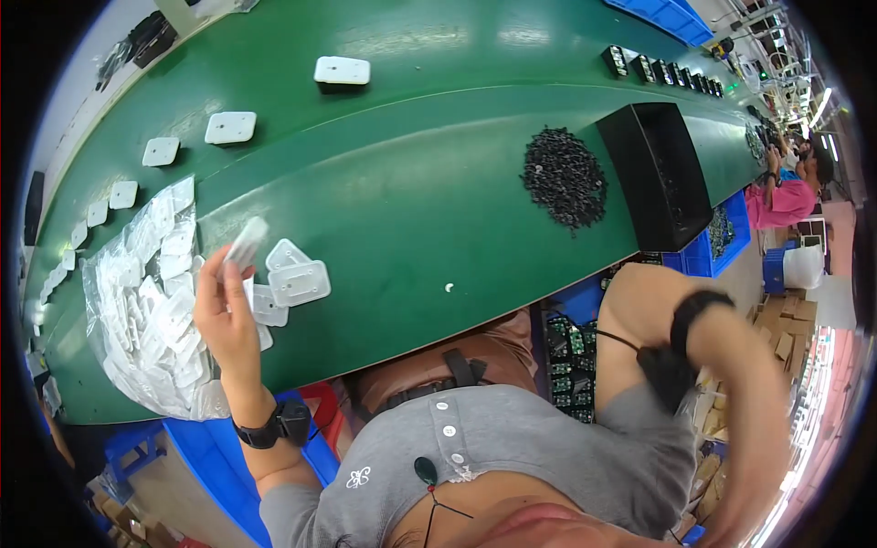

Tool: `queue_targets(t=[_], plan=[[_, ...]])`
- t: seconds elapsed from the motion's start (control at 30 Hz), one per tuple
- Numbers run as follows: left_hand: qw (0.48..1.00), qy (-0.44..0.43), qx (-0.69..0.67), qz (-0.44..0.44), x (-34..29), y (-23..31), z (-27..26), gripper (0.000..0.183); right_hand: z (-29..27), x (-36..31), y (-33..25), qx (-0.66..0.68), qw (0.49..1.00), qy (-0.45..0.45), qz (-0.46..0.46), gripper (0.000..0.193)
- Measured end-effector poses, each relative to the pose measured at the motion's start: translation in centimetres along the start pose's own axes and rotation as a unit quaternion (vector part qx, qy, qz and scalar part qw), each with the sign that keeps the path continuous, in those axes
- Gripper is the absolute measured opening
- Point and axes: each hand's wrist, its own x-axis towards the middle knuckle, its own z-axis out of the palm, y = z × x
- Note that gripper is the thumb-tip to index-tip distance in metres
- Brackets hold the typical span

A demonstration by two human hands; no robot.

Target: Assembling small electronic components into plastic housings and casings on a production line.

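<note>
My left hand (227, 315) is closed on a white plastic cover (247, 242), blurred and tilted above the bench. Beside it, a few similar covers (300, 283) lie loosely overlapped on the green bench. To its left, a clear plastic bag (151, 306) spills many more white covers. On the right, my bent arm comes back close to the camera past a black band. My right hand (751, 429) is smeared by motion and runs toward the lower edge; its fingers do not show, so I cannot tell what they hold.
A heap of small black parts (565, 178) lies near a black bin (653, 178). White-topped boxes (230, 129) stand along the far left, black units (644, 68) at the far right. Blue crates (717, 242) sit below the edge. A person in pink (787, 196) works farther right.
</note>
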Motion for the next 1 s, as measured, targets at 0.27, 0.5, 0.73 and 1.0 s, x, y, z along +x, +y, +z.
queue_targets(t=[0.27, 0.5, 0.73, 1.0], plan=[[0.977, -0.197, -0.059, 0.058, -1.5, 4.7, 8.0, 0.015, 5.2, 3.5, -4.3, 0.078, 0.954, -0.268, 0.113, 0.030], [0.944, -0.282, -0.166, 0.029, -2.0, 5.8, 13.1, 0.017, 6.2, -1.1, -7.0, -0.313, 0.926, -0.189, -0.092, 0.055], [0.908, -0.294, -0.264, -0.143, -1.5, 3.2, 12.1, 0.022, 1.8, -18.4, -0.7, -0.449, 0.469, 0.515, 0.559, 0.033], [0.900, -0.311, -0.278, -0.130, -1.4, 3.5, 11.9, 0.018, 0.8, -27.9, 4.3, -0.608, 0.348, 0.285, 0.654, 0.020]])
